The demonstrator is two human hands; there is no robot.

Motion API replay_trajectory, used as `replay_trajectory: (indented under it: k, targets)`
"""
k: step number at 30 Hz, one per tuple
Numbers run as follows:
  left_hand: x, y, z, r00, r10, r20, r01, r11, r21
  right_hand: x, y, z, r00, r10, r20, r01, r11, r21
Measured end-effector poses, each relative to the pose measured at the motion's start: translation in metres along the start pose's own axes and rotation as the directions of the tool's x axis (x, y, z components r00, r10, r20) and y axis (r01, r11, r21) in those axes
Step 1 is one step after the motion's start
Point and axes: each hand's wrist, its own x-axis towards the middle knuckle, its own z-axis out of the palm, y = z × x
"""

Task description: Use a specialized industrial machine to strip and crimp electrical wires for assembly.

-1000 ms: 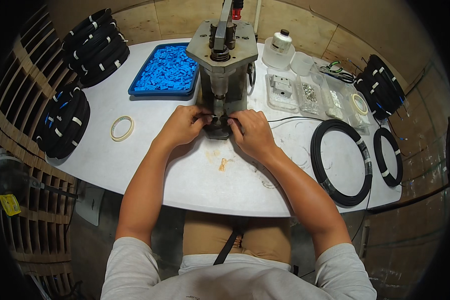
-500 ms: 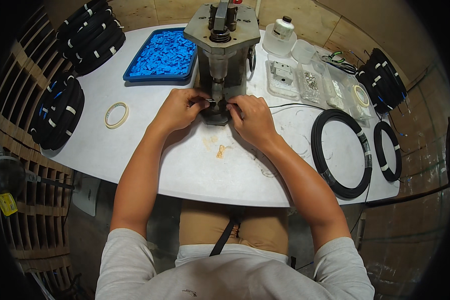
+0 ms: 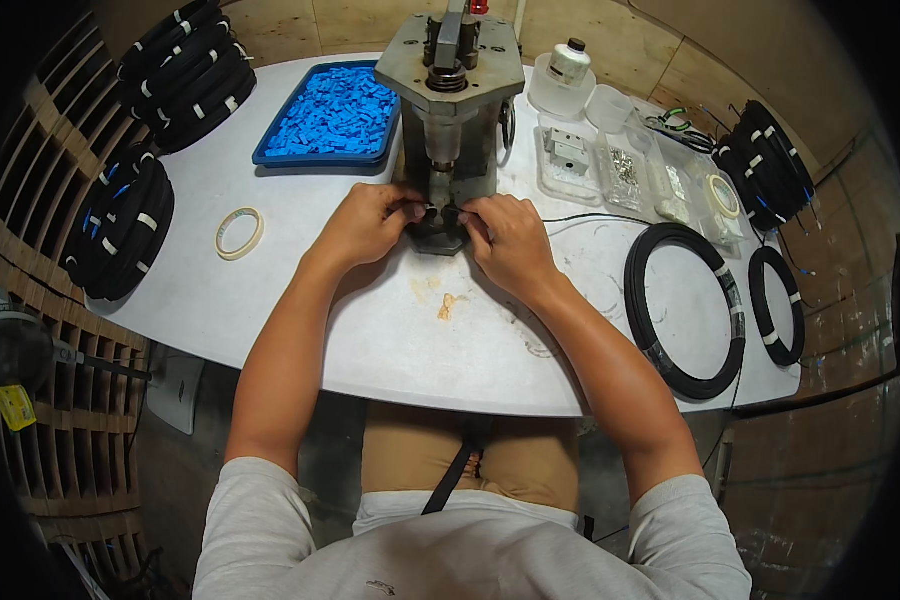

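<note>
A metal bench press [image 3: 405, 70] stands at the far middle of the table. Both my hands meet at its tool, low down under the ram. My left hand [image 3: 363, 226], on the left of the tool, is closed in a pinch; what lies between the fingertips is too small to make out. From the other side my right hand [image 3: 511, 243] pinches the end of a thin black cable [image 3: 592, 216]. That cable runs right toward a large black cable coil [image 3: 637, 310]. The fingertips partly hide the spot under the ram.
Blue plastic pieces fill a dark tray [image 3: 263, 157] left of the press. A tape roll [image 3: 239, 234] lies nearer me. Black coils [image 3: 120, 225] are stacked at the left edge. Rightward are clear boxes of small parts [image 3: 625, 175], a white bottle [image 3: 569, 65] and a smaller coil [image 3: 776, 305].
The whole view has shifted slightly, with everything a little lower and further right. Both hands keep their pinch at the press tool.
</note>
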Motion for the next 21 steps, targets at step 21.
replay_trajectory:
  k: [21]
  targets:
    - [-0.002, -0.003, 0.003, 0.997, 0.028, -0.078, -0.033, 0.998, -0.058, -0.001, 0.001, -0.001, 1.0, 0.016, -0.008, -0.016, 1.0, 0.017]
